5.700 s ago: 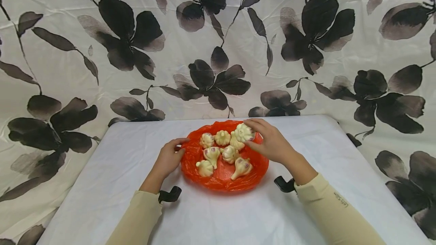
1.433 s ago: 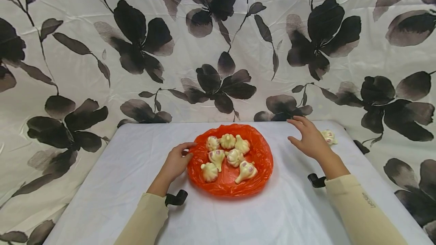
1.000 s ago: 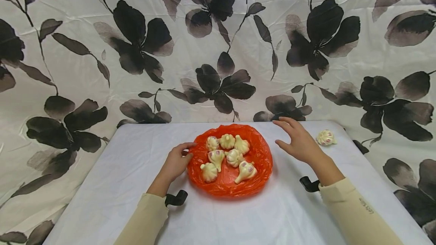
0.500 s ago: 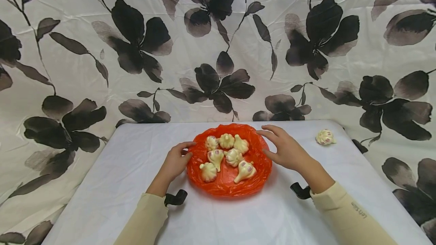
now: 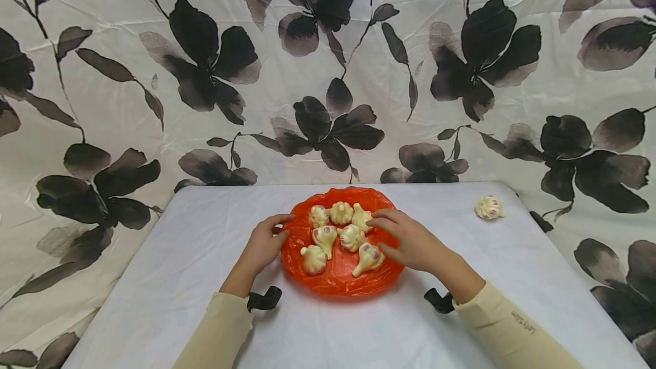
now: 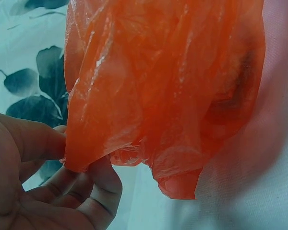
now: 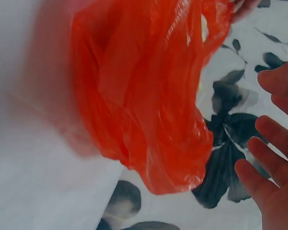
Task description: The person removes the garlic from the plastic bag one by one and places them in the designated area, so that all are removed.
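A red plastic bag (image 5: 333,286), its rim spread wide in a round, sits mid-table with several garlic bulbs inside. One of them, a garlic bulb (image 5: 368,259), lies at the bag's right front; another garlic bulb (image 5: 361,216) is partly covered by fingertips. My left hand (image 5: 262,245) pinches the bag's left rim; in the left wrist view its thumb and fingers take the thin plastic (image 6: 101,129) between them. Over the bag's right side my right hand (image 5: 415,241) reaches in with fingers parted, holding nothing. The right wrist view shows the right hand (image 7: 278,143) spread beside the bag.
A single garlic bulb (image 5: 490,208) lies apart at the back right of the white-covered table (image 5: 205,226). Behind the table hangs a white cloth (image 5: 400,90) printed with dark flowers. Each wrist bears a black mount, the left mount (image 5: 265,299) close to the bag.
The right hand carried a garlic bulb from the bag to the table's back right, let it go, and came back left over the bag. The left hand kept hold of the rim.
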Demonstrator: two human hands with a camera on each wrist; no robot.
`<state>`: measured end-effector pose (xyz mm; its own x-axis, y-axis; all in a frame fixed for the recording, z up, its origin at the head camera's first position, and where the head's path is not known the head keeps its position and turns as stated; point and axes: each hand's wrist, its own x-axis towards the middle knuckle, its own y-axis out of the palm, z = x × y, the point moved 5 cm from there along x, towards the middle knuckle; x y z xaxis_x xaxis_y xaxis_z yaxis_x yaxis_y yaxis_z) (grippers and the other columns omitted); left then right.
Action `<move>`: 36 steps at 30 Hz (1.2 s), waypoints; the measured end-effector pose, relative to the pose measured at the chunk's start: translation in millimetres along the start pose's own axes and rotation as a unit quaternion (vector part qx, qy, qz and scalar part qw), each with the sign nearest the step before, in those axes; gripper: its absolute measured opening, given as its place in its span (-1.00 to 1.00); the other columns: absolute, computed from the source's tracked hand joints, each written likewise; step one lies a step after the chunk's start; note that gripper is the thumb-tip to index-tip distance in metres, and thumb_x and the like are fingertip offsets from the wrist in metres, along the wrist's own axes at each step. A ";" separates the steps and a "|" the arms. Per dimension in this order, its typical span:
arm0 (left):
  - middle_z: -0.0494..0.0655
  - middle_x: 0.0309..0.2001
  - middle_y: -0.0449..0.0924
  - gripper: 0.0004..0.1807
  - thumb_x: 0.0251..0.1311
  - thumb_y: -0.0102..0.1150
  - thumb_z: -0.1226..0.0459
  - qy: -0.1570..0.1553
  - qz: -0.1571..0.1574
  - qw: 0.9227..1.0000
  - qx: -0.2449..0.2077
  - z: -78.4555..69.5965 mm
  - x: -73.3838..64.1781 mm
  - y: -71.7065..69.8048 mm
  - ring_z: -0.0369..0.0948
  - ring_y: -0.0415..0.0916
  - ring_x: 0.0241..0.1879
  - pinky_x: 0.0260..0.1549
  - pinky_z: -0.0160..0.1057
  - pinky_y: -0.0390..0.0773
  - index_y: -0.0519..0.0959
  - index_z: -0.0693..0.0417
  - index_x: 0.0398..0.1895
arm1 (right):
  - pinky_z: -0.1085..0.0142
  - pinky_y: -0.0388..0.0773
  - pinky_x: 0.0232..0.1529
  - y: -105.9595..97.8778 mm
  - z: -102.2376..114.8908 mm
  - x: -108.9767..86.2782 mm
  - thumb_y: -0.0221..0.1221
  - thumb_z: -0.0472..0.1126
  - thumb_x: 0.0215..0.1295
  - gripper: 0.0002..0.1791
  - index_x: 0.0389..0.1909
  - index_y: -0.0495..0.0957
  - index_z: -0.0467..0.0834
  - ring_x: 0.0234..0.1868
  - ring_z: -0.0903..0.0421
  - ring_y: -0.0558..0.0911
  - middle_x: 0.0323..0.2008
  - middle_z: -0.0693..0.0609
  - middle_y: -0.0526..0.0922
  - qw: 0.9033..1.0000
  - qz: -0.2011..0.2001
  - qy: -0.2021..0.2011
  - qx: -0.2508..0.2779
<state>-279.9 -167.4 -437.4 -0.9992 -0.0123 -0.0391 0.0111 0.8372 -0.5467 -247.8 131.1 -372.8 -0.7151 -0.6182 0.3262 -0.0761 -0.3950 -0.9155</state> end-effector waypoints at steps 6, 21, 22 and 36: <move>-0.01 0.21 0.47 -0.59 0.35 0.03 0.32 0.000 0.000 1.000 0.000 1.0 -0.4 -0.4 -0.03 0.48 0.06 -0.15 -0.20 0.66 0.49 -0.12 0.23 | 0.10 0.54 0.17 15.5 6.2 -0.6 0.29 -0.21 0.16 -0.58 0.09 0.57 -0.07 0.19 -0.01 0.50 0.14 -0.04 0.53 1.000 0.024 -0.014 0.000; -0.01 0.19 0.48 -0.60 0.34 0.03 0.34 0.002 -0.003 1.000 -0.010 2.7 -1.7 -0.1 -0.03 0.48 0.04 -0.17 -0.22 0.65 0.50 -0.12 0.22 | 0.18 0.58 0.08 40.5 16.3 -2.0 0.27 -0.26 0.13 -0.60 0.05 0.59 -0.08 0.10 0.05 0.53 0.08 -0.01 0.55 0.997 0.061 -0.043 -0.020; -0.01 0.19 0.48 -0.60 0.34 0.03 0.34 0.002 -0.003 1.000 -0.009 3.0 -1.9 0.1 -0.03 0.47 0.04 -0.17 -0.22 0.65 0.50 -0.11 0.22 | 0.17 0.57 0.10 41.8 16.5 -2.6 0.26 -0.27 0.13 -0.59 0.05 0.59 -0.08 0.11 0.05 0.53 0.08 0.00 0.55 0.997 0.065 -0.044 -0.022; -0.02 0.21 0.48 -0.60 0.34 0.03 0.33 -0.001 -0.003 1.000 -0.007 6.5 -1.3 -0.1 -0.05 0.49 0.04 -0.16 -0.23 0.65 0.50 -0.12 0.22 | 0.13 0.54 0.17 48.9 15.8 -5.7 0.26 -0.22 0.19 -0.54 0.15 0.55 -0.12 0.19 -0.01 0.49 0.15 -0.07 0.53 0.990 0.119 -0.039 -0.059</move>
<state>-278.3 -171.0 -442.7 -0.9991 -0.0187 -0.0372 0.0041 0.8452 -0.5345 -236.4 104.6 -415.7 -0.6665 -0.7374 0.1101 0.0042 -0.1514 -0.9885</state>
